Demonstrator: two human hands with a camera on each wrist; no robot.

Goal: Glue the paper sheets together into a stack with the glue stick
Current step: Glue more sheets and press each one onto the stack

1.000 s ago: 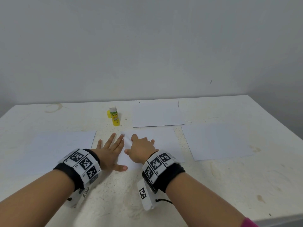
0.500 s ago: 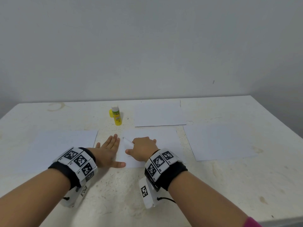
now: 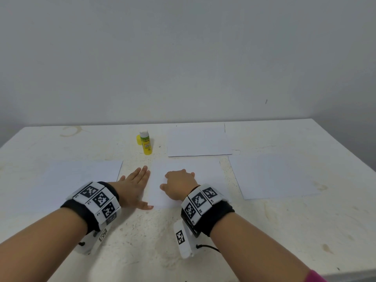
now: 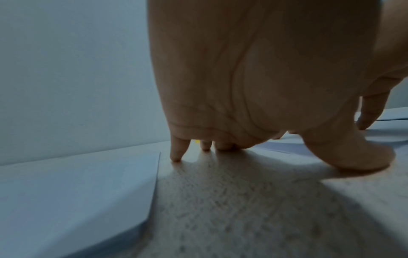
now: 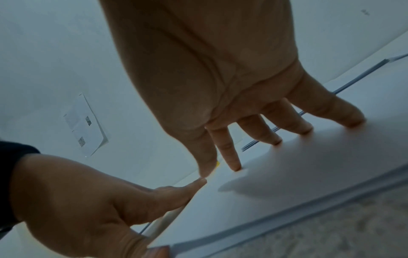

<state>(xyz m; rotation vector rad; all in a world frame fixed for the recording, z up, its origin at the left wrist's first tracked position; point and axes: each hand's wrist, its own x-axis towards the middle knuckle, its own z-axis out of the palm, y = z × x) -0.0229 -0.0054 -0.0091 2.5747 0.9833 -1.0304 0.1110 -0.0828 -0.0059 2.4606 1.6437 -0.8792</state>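
Head view: left hand [image 3: 134, 185] flat on the table [image 3: 284, 231], fingers straight, beside the centre sheet [image 3: 205, 171]; glue stick [image 3: 146, 142] stands far. Right-wrist view alone shows the right hand [image 5: 220, 87] fingertips [image 5: 353, 122] pressing that sheet, gripping nothing.

White paper sheets [image 3: 199, 142] lie on a speckled off-white table [image 3: 142, 237] with brownish stains. At the far middle, the glue stick [image 3: 145, 143] is yellow with a green band and white top. Both wristbands [image 3: 97, 200] are black with black-and-white square markers. The wall [image 3: 183, 58] looks pale grey. A pink sleeve [image 3: 317, 276] shows near right.
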